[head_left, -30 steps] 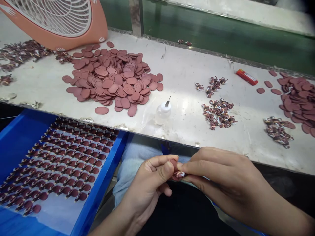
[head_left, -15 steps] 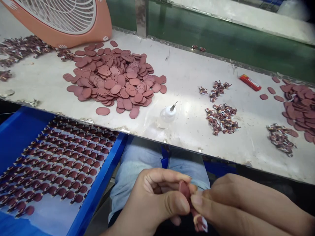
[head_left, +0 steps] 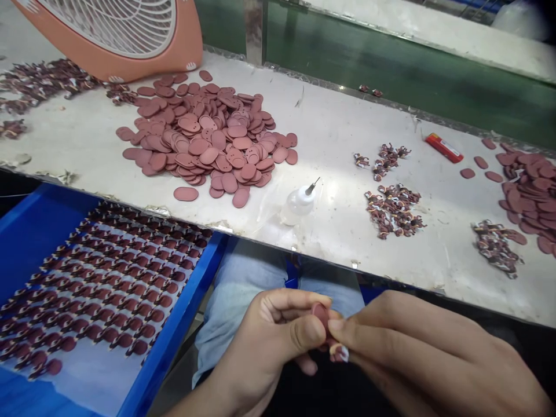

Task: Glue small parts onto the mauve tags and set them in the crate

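Above my lap, my left hand (head_left: 278, 336) pinches a flat reddish-brown oval disc (head_left: 320, 314) between thumb and fingers. The fingertips of my right hand (head_left: 417, 341) are closed at the disc's right edge on a small brown figurine; its white-and-yellow end (head_left: 339, 353) sticks out below them. Fingers hide where the two pieces meet. On the table stands a clear squeeze bottle (head_left: 299, 204) with a metal needle tip. A pile of similar oval discs (head_left: 208, 145) lies to its left, and a cluster of small figurines (head_left: 394, 211) to its right.
An orange fan (head_left: 186, 40) stands at the back left. In the blue tray (head_left: 174, 324) at lower left, joined discs and figurines lie in rows. A red packet (head_left: 443, 148), more figurines (head_left: 496, 248) and another disc pile (head_left: 532, 191) are at right.
Both hands have risen slightly and shifted a little left with the disc and figurine. The figurine's white end now sits closer to the disc. The camera view has moved slightly.
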Demonstrator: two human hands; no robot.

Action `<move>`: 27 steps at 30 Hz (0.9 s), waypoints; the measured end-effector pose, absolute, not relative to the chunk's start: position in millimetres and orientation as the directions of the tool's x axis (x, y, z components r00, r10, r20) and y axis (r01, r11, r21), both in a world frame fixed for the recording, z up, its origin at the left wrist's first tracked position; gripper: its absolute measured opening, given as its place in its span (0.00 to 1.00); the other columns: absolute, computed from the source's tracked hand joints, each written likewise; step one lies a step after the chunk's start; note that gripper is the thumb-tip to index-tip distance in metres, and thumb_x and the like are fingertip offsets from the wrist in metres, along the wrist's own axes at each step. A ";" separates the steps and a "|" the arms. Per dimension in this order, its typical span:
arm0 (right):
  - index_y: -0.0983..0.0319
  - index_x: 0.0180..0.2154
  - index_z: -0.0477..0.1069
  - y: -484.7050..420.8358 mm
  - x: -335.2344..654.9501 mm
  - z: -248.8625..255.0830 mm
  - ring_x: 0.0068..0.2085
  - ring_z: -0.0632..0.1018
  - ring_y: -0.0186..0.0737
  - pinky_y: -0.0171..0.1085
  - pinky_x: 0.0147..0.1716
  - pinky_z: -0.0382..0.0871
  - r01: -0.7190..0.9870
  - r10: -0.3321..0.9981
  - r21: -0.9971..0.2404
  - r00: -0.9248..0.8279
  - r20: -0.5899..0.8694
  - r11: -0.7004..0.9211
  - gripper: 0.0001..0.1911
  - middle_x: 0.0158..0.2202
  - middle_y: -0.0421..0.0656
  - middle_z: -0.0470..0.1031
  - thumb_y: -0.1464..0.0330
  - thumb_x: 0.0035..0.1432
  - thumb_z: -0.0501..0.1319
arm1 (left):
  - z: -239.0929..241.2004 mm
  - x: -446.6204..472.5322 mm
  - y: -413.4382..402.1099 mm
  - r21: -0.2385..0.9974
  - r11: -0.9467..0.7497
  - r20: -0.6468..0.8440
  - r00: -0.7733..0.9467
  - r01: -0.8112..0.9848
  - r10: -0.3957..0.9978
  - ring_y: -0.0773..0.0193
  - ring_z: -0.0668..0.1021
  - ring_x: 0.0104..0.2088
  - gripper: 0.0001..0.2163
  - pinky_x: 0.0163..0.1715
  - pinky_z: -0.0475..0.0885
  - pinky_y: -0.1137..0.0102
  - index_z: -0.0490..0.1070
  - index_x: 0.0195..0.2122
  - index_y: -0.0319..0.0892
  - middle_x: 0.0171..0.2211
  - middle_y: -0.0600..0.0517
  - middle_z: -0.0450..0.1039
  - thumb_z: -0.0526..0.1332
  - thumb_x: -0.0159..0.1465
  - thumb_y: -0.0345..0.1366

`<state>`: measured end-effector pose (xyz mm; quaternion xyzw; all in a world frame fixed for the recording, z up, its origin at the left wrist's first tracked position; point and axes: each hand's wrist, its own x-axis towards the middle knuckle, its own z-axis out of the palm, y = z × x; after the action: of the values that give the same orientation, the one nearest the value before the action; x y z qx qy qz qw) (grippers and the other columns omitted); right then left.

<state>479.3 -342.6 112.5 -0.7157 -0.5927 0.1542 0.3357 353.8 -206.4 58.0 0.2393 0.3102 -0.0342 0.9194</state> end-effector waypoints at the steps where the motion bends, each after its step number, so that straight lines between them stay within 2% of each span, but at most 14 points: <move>1: 0.57 0.47 0.74 -341.0 480.4 111.0 0.29 0.78 0.33 0.28 0.30 0.75 0.760 0.954 -0.647 0.239 0.181 -0.067 0.13 0.33 0.41 0.77 0.77 0.63 0.59 | 56.4 354.2 -207.0 0.421 0.884 -0.593 0.799 0.203 0.099 0.73 0.75 0.21 0.13 0.17 0.66 0.82 0.82 0.31 0.44 0.24 0.53 0.79 0.76 0.47 0.43; 6: 0.62 0.42 0.75 -334.1 480.2 111.2 0.29 0.77 0.29 0.24 0.31 0.73 0.793 0.947 -0.607 0.234 0.220 -0.055 0.09 0.31 0.40 0.77 0.77 0.63 0.58 | 54.5 354.5 -208.4 0.414 0.890 -0.617 0.778 0.190 0.121 0.73 0.74 0.23 0.12 0.17 0.65 0.82 0.82 0.32 0.41 0.25 0.52 0.77 0.75 0.49 0.41; 14: 0.63 0.42 0.74 -334.9 478.2 112.6 0.29 0.74 0.32 0.28 0.28 0.70 0.786 0.956 -0.616 0.220 0.193 -0.057 0.09 0.30 0.41 0.75 0.78 0.63 0.57 | 54.3 352.2 -210.3 0.420 0.887 -0.641 0.754 0.190 0.142 0.72 0.74 0.25 0.15 0.17 0.65 0.82 0.81 0.33 0.39 0.25 0.53 0.75 0.76 0.48 0.42; 20: 0.61 0.40 0.73 -333.6 481.1 115.4 0.31 0.74 0.33 0.31 0.29 0.68 0.739 0.974 -0.668 0.202 0.100 -0.085 0.08 0.32 0.40 0.74 0.76 0.65 0.57 | 54.4 350.6 -211.5 0.411 0.891 -0.636 0.760 0.191 0.131 0.72 0.73 0.24 0.15 0.16 0.64 0.82 0.80 0.33 0.39 0.24 0.54 0.72 0.75 0.49 0.44; 27: 0.59 0.41 0.72 -331.0 482.0 116.5 0.33 0.74 0.33 0.32 0.32 0.67 0.700 0.978 -0.704 0.203 0.040 -0.117 0.07 0.34 0.40 0.73 0.75 0.65 0.58 | 48.9 350.8 -207.2 0.410 0.893 -0.610 0.784 0.185 0.118 0.72 0.73 0.24 0.14 0.15 0.67 0.83 0.80 0.36 0.39 0.23 0.55 0.71 0.73 0.53 0.42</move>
<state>482.0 -331.0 116.5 -0.7122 -0.5893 0.2263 0.3072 350.8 -207.2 48.9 0.2306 0.3284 -0.0184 0.9158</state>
